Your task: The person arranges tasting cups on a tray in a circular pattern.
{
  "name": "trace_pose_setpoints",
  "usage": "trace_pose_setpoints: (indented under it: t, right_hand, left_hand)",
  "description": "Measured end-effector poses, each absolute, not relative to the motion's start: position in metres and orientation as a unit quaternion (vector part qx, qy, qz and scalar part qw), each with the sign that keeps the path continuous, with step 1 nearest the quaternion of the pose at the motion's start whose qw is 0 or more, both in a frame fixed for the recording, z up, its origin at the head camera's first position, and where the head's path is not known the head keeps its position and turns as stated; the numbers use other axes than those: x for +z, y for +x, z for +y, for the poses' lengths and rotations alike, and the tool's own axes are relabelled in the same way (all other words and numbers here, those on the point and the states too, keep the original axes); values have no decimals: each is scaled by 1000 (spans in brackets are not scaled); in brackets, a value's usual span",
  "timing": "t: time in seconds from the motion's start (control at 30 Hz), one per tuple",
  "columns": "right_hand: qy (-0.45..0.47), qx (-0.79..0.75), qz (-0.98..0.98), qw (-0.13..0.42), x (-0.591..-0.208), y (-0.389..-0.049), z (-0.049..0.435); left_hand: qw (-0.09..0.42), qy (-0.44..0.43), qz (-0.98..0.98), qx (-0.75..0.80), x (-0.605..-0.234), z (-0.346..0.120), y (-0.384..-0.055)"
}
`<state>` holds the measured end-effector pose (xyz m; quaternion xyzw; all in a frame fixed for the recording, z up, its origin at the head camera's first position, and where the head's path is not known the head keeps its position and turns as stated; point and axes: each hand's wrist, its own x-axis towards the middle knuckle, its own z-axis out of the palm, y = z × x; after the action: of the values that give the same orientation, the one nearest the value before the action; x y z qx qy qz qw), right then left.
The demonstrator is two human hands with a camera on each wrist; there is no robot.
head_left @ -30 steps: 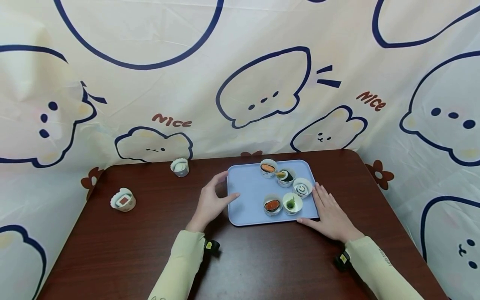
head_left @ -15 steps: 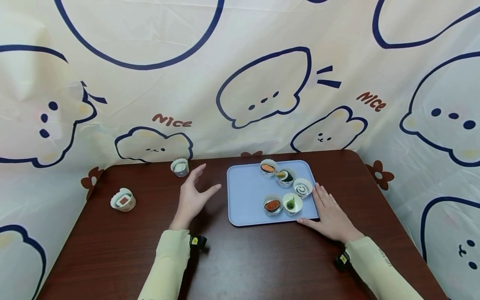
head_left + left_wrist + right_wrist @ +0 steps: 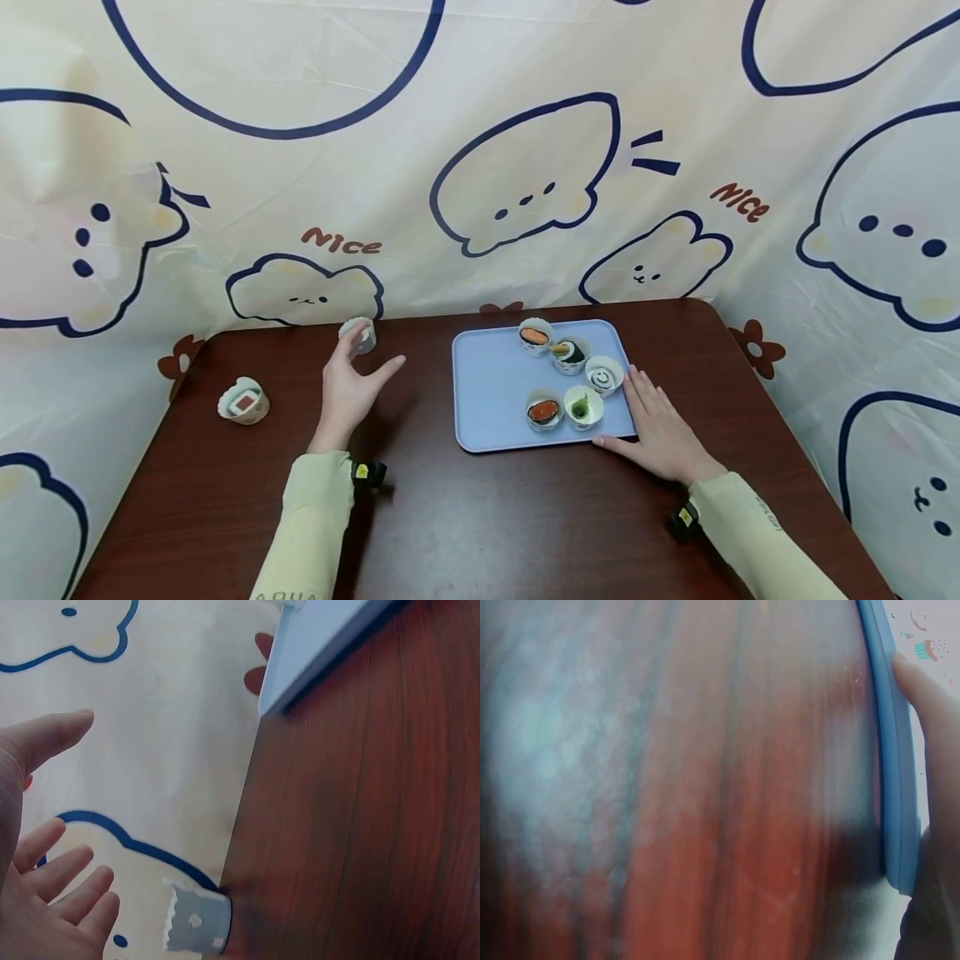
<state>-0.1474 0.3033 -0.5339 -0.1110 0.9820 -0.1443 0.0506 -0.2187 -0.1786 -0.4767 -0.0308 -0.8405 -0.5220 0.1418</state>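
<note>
In the head view my left hand (image 3: 347, 398) is spread, thumb apart from the fingers, in front of a small paper cup (image 3: 367, 340) at the table's back edge. Its fingertips overlap that cup from above; the left wrist view shows the hand apart from the scalloped grey-blue cup (image 3: 199, 921), holding nothing. My right hand (image 3: 666, 432) lies with straight fingers along the right edge of a light blue tray (image 3: 486, 387), thumb at its front corner. Several paper cups with toy sushi pieces stand on the tray's right half, among them a red-topped piece (image 3: 543, 412) and a green-topped piece (image 3: 581, 407).
Another paper cup (image 3: 251, 407), holding a white piece with a red square, stands at the far left of the dark wooden table (image 3: 450, 517). A cloth backdrop (image 3: 405, 183) with cartoon outlines rises behind and beside the table.
My left hand has moved left from the tray's left edge to the cup at the back, fingers still spread. The right hand and the tray have stayed in place.
</note>
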Motion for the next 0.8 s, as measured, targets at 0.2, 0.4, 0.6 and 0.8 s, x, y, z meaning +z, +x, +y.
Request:
trace_pose_setpoints:
  t: [0.2, 0.4, 0.6, 0.8]
  right_hand:
    - [-111, -143, 982, 52, -534, -148, 303]
    - [-110, -143, 982, 55, -532, -147, 302]
    - [-107, -140, 983, 59, -531, -147, 301]
    - [-105, -141, 983, 58, -531, -147, 301]
  left_hand:
    - [149, -9, -847, -511, -480, -189, -226]
    - [158, 0, -845, -511, -485, -199, -237]
    - [141, 26, -861, -489, -485, -212, -250]
    - [117, 43, -877, -464, -486, -225, -262]
